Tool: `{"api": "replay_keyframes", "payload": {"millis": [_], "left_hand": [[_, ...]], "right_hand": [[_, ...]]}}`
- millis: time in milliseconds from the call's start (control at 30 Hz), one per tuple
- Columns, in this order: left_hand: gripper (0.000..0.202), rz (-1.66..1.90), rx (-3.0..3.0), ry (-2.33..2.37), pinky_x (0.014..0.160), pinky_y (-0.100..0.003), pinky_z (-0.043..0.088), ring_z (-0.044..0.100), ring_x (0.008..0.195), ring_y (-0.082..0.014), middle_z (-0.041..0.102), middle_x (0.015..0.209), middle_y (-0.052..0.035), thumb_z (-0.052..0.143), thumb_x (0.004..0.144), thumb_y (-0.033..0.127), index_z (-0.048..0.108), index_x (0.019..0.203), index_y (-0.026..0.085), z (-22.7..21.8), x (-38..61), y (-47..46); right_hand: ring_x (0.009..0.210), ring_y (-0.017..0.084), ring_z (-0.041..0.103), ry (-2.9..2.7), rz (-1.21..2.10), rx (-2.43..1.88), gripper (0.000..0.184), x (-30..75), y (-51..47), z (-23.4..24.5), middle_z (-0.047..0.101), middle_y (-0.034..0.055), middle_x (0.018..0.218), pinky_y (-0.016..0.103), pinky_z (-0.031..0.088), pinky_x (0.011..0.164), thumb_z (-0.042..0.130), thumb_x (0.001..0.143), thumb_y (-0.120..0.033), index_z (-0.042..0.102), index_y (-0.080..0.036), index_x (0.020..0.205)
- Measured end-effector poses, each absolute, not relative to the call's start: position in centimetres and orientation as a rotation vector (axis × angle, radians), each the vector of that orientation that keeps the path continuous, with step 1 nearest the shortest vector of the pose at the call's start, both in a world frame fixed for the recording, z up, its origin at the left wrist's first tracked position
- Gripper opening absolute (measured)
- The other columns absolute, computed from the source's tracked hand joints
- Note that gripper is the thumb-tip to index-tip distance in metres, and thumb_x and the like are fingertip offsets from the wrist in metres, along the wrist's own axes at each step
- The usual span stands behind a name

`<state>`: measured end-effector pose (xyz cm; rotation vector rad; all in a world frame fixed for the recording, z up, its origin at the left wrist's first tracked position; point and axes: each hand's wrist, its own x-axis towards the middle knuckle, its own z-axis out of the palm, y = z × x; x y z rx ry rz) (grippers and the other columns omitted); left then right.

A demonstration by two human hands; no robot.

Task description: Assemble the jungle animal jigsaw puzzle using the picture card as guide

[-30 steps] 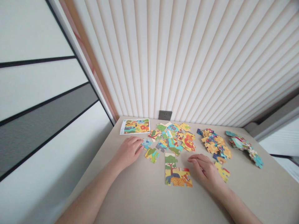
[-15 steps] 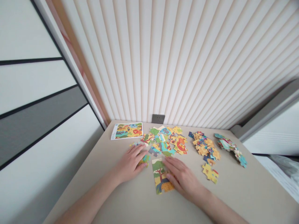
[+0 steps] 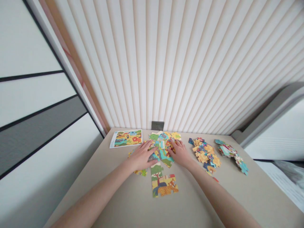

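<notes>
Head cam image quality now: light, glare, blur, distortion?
Head view: soft light, no obvious glare on the leopard puzzle section; soft shadow on the white side panel by the table; wall slats fan outward, probably wide-angle distortion; left hand and right hand slightly soft; picture card's small print unreadable.

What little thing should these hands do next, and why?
Probably spread the loose jigsaw pieces a little: they overlap, and the left hand and right hand, palms down with fingers apart, cover some of them. The joined spotted-cat-and-tree section has a gap at its upper right, so seeing each piece may help.
</notes>
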<state>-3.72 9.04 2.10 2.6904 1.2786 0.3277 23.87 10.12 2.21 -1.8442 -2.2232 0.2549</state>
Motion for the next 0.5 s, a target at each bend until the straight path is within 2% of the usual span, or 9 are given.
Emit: {"api": "replay_keyframes", "payload": {"millis": [133,267,500], "left_hand": [[0.064,0.416,2.717,1.272,0.125,-0.054,0.031,0.032,0.154,-0.0347,0.035,0.166,-0.0132,0.055,0.099,0.059,0.047,0.155,0.029,1.7,-4.7,9.1],[0.056,0.517,2.758,1.235,0.124,-0.055,0.034,0.039,0.15,-0.0342,0.046,0.157,-0.0151,0.058,0.1,0.049,0.053,0.15,0.023,1.6,-5.3,8.9],[0.04,0.606,2.76,1.27,0.12,-0.057,0.037,0.047,0.141,-0.0336,0.054,0.147,-0.0149,0.059,0.101,0.037,0.061,0.138,0.021,3.0,-4.2,8.5]], "right_hand": [[0.145,0.031,0.045,-2.228,0.291,-1.804,0.066,25.4,9.5,2.7,0.049,0.015,0.156,0.045,0.037,0.117,0.051,0.1,-0.054,0.043,-0.023,0.158],[0.136,0.034,0.053,-2.227,0.287,-1.803,0.068,27.5,7.3,3.0,0.055,0.0167,0.149,0.047,0.042,0.113,0.06,0.095,-0.055,0.052,-0.02,0.152],[0.135,0.033,0.052,-2.223,0.199,-1.753,0.05,27.6,5.3,3.2,0.055,0.0141,0.148,0.049,0.041,0.114,0.059,0.099,-0.048,0.062,-0.027,0.144]]}}
